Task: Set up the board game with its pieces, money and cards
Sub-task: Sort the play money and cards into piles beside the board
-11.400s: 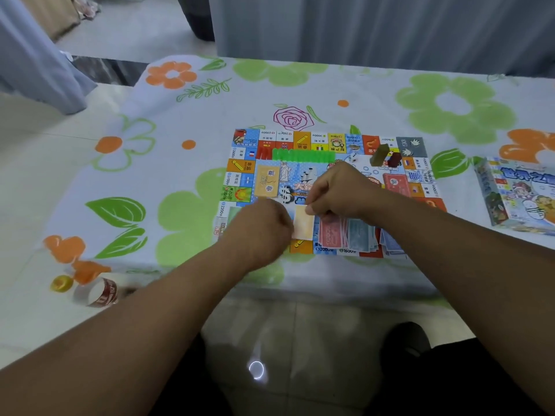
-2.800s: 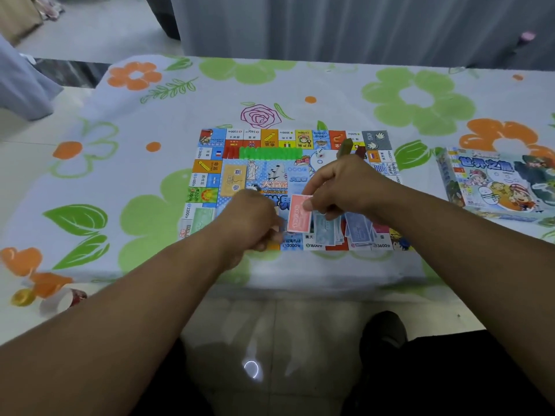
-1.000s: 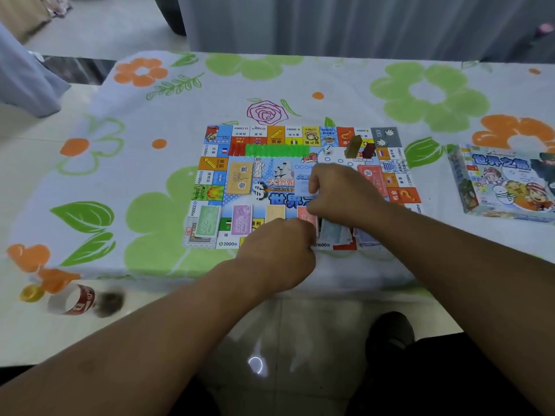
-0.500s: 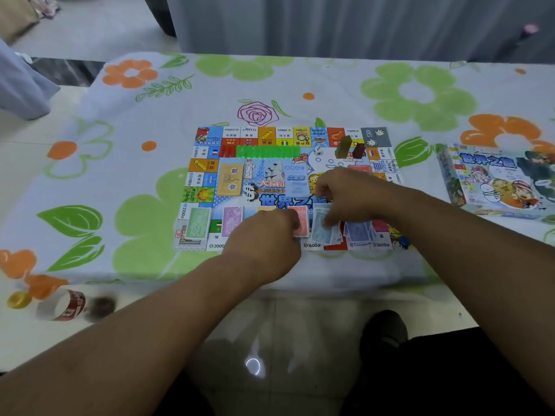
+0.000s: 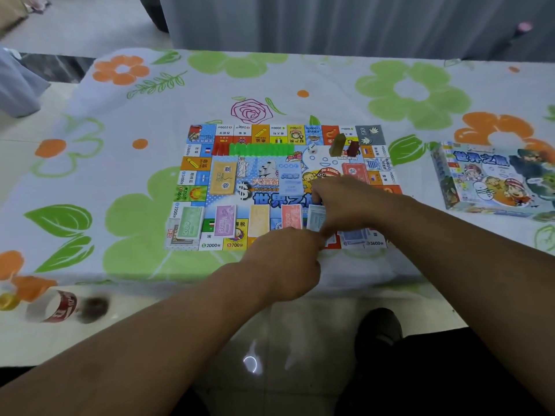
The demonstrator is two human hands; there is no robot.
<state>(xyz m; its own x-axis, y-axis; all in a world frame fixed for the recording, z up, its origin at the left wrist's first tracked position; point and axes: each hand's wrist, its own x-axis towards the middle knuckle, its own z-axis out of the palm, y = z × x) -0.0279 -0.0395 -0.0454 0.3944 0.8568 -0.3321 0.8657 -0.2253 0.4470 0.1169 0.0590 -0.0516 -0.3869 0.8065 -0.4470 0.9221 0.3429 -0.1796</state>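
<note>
Board game (image 5: pixel 195 163) flat on the desk (image 5: pixel 300 79), near edge printed "2000", "700", "3600"; on it a green note (image 5: pixel 189 223) reads "500", a purple note (image 5: pixel 225 222) "5000"; right grip (image 5: pixel 345 202) pinches a pale blue note (image 5: pixel 315 219); left grip (image 5: pixel 288 262) curled just beside, whether holding anything I cannot tell.

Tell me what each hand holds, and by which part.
Right hand pinches the light blue banknotes at their right edge. Left hand is curled; any hold is hidden.
</note>
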